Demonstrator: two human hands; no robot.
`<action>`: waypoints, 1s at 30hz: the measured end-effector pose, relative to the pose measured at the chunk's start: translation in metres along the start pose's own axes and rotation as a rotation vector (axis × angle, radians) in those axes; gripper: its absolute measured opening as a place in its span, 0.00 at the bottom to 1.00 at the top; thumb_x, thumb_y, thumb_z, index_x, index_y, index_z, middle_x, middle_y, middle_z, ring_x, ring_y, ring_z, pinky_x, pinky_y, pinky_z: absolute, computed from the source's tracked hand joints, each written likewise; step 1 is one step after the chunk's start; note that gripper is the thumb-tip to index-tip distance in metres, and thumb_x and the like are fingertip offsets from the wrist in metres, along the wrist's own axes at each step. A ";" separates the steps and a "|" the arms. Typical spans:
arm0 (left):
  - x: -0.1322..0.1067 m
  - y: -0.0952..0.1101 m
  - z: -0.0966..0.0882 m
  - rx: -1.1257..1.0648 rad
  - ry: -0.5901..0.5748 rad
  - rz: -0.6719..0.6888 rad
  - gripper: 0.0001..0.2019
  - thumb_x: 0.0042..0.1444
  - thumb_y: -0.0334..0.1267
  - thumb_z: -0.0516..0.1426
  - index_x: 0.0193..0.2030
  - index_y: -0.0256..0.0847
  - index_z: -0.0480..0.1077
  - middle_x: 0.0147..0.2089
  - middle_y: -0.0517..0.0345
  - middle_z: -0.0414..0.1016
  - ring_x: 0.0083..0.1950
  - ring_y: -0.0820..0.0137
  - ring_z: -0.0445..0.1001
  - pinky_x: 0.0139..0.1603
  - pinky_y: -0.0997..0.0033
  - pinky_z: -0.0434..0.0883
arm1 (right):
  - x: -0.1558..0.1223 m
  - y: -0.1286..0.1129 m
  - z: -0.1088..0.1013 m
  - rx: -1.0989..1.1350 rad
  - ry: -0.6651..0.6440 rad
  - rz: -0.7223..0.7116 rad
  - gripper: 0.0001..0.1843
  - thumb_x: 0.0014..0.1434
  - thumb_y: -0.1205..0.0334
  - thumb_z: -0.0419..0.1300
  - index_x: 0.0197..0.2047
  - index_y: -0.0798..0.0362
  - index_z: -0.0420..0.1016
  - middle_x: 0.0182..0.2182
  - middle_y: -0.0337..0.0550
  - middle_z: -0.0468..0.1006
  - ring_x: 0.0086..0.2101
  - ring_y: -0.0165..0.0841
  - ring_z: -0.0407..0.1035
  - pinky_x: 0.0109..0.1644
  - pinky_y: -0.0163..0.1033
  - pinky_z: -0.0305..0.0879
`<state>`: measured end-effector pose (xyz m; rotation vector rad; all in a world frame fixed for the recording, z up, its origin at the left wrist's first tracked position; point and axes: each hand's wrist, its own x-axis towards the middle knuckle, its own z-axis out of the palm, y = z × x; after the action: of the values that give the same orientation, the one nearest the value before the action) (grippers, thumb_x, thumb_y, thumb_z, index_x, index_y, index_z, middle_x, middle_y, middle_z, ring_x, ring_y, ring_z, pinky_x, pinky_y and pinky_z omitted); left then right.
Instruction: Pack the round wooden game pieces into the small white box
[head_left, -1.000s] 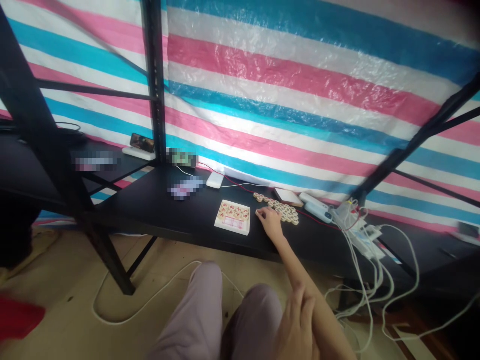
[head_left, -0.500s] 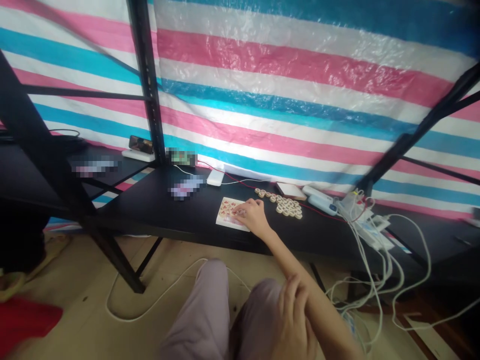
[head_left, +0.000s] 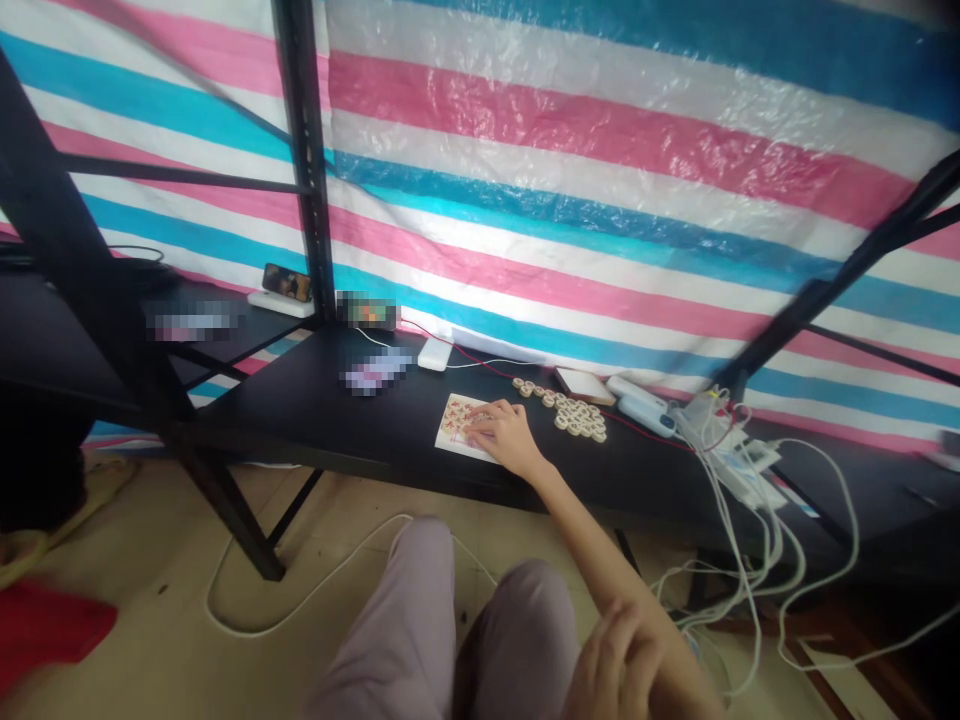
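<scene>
My right hand reaches across the black table with its fingers stretched and apart. The fingertips lie over round Chinese chess pieces with red markings, set on a small white card or flat box. The hand covers the right part of this card. To the right of the hand, directly on the table, lies a cluster of similar pale round pieces with dark markings. My left hand, blurred at the bottom, has loosely bent fingers beside or against my right forearm; it holds nothing that I can see.
A white charger-like block and a flat white box stand along the back. Tangled white cables hang at the right from a power strip. A phone leans at the left. Black posts frame the table.
My right hand's fingers have straightened and spread over the red-marked pieces. My left hand has moved down and right along the right forearm. The view has shifted slightly.
</scene>
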<state>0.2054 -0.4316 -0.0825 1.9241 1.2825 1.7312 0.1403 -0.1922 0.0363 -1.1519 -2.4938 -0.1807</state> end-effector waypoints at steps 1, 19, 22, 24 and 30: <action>0.003 -0.002 -0.002 0.011 -0.005 -0.006 0.17 0.58 0.29 0.42 0.47 0.44 0.68 0.50 0.50 0.71 0.54 0.64 0.68 0.49 0.64 0.71 | 0.000 0.000 0.000 -0.003 0.011 0.008 0.14 0.62 0.55 0.50 0.42 0.42 0.77 0.46 0.41 0.73 0.45 0.37 0.59 0.44 0.42 0.48; 0.278 -0.123 -0.166 0.208 -0.114 -0.145 0.11 0.56 0.34 0.47 0.45 0.42 0.64 0.38 0.57 0.70 0.36 0.71 0.69 0.42 0.71 0.65 | 0.022 0.120 0.056 -0.278 0.183 0.456 0.18 0.60 0.60 0.49 0.53 0.48 0.66 0.56 0.50 0.64 0.56 0.44 0.53 0.54 0.57 0.48; 0.318 -0.170 -0.165 0.347 -0.228 -0.219 0.12 0.56 0.38 0.48 0.47 0.43 0.65 0.35 0.60 0.70 0.36 0.70 0.69 0.38 0.72 0.64 | 0.020 0.115 0.050 -0.276 0.208 0.403 0.13 0.60 0.60 0.50 0.47 0.50 0.69 0.54 0.50 0.66 0.55 0.43 0.54 0.55 0.56 0.46; 0.327 -0.194 -0.161 0.352 -0.410 -0.279 0.13 0.57 0.43 0.48 0.46 0.44 0.66 0.34 0.61 0.71 0.38 0.69 0.70 0.37 0.73 0.63 | 0.016 0.110 0.045 -0.258 0.205 0.361 0.11 0.60 0.60 0.52 0.44 0.52 0.69 0.50 0.50 0.70 0.53 0.42 0.57 0.55 0.54 0.46; 0.319 -0.220 -0.154 0.384 -0.503 -0.340 0.16 0.57 0.49 0.47 0.41 0.45 0.70 0.31 0.60 0.75 0.38 0.67 0.71 0.36 0.72 0.61 | -0.013 0.097 0.027 -0.154 0.194 0.278 0.10 0.61 0.58 0.51 0.33 0.50 0.70 0.34 0.42 0.77 0.43 0.36 0.65 0.58 0.52 0.37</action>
<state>-0.0583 -0.1259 0.0211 1.9985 1.6835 0.8109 0.2131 -0.1306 0.0022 -1.4545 -2.1557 -0.3921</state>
